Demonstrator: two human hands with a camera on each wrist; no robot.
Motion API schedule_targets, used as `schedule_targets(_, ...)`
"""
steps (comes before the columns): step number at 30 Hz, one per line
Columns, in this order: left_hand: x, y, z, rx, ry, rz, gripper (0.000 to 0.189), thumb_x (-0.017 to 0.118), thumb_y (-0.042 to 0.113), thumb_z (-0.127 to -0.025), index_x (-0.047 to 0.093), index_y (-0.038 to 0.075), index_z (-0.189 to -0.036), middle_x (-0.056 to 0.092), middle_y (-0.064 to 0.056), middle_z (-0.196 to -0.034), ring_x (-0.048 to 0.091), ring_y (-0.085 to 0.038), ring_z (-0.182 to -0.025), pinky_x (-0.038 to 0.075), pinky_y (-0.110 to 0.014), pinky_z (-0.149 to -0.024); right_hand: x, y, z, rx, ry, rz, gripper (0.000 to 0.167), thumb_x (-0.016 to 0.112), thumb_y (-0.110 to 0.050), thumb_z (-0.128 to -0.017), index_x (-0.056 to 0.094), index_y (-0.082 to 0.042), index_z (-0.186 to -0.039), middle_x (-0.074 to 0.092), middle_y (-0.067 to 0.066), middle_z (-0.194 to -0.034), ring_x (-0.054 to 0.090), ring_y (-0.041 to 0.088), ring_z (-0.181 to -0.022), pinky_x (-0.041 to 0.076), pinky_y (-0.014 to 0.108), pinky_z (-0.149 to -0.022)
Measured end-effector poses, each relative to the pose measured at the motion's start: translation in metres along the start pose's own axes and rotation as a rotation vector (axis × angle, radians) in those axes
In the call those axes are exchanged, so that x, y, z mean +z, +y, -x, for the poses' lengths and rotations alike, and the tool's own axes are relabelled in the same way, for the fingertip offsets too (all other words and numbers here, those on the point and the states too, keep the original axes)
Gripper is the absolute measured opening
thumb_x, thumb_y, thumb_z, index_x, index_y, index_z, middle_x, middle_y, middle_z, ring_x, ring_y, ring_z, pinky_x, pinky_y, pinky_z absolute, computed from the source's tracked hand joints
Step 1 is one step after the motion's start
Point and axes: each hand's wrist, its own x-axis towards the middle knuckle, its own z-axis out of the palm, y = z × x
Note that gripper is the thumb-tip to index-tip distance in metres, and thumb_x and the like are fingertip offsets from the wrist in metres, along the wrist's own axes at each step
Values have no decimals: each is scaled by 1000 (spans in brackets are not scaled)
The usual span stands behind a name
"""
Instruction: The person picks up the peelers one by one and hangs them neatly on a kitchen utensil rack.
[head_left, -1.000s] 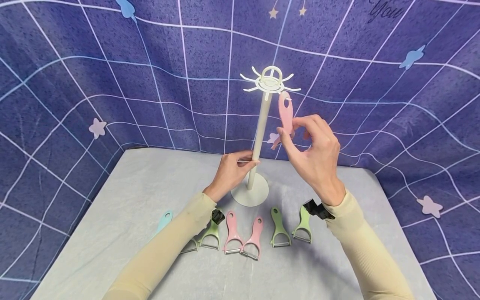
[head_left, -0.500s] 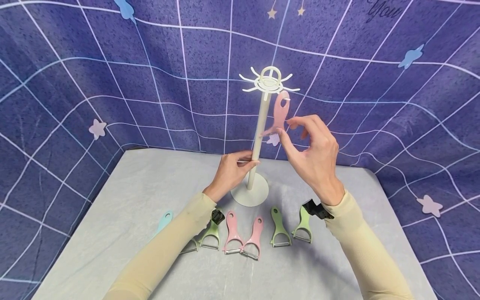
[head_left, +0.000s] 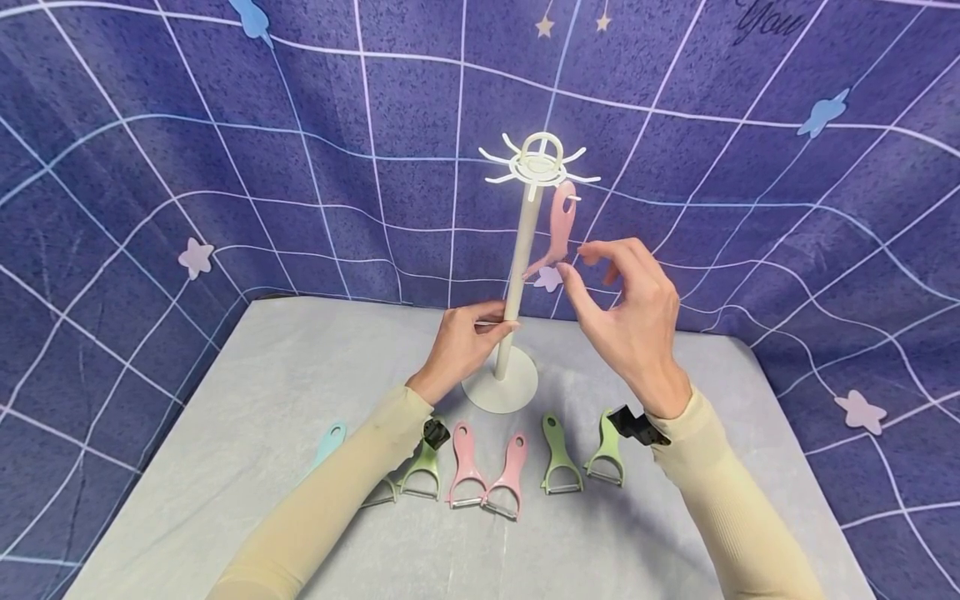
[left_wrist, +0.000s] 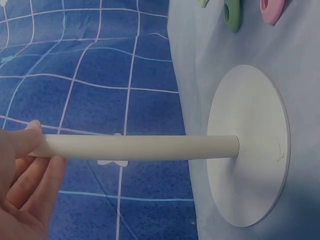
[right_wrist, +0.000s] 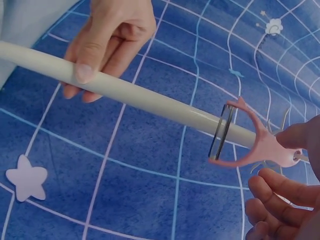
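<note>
A cream stand with a round base (head_left: 500,392) and a ring of white hooks (head_left: 538,169) on top stands on the table. My left hand (head_left: 467,343) pinches its pole (left_wrist: 140,147) between thumb and fingers. From one front hook hangs a pink peeler (head_left: 562,218), the hook passing through its handle hole and the blade end toward the pole. Beside it my right hand (head_left: 630,300) has thumb and fingers spread apart, with a gap between them and nothing gripped. In the right wrist view the peeler (right_wrist: 256,142) appears blade-first, close to the fingertips.
Across the table's front lie two pink peelers (head_left: 464,458), several green peelers (head_left: 558,458) and a light-blue peeler (head_left: 330,440) partly hidden by the left sleeve. A purple curtain (head_left: 300,217) with a line grid surrounds the table (head_left: 247,400).
The pink peeler has swung left toward the pole and hangs by its handle hole. My right hand has let go of it, fingers drawn slightly away. The left hand has not moved.
</note>
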Motion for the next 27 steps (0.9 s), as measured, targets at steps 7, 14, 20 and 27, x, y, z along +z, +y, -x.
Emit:
schedule_targets(7,0,0,0,7,-5,-9,27,82,12,-97,80,3,-123,81,-14,-110,79,-26,-105,64,-21,-90,-5,13,18,65,-59,50,28,81,-34,-94,79,-9,-108,70,4,-91,56,19,-73,32,24,-59)
schedule_targets(14,0,1,0,14,-5,-10,28,82,13,-97,80,3,-123,81,-14,-111,79,-26,-104,64,-20,-90,-5,33,50,133,-141,132,26,83,-33,-95,79,-11,-108,70,3,-90,55,16,-72,37,29,-58)
schedule_targets(20,-1,0,-1,26,-5,-11,28,82,13,-97,80,4,-123,81,-13,-110,79,-25,-104,64,-21,-90,-1,48,74,188,-207,164,25,82,-33,-94,78,-12,-107,68,0,-90,56,17,-71,40,34,-55)
schedule_targets(27,0,-1,-1,13,-8,-2,29,82,14,-97,79,3,-124,81,-14,-111,80,-26,-104,64,-20,-89,-1,57,95,220,-241,169,25,83,-31,-93,79,-11,-107,70,3,-89,59,22,-70,41,35,-56)
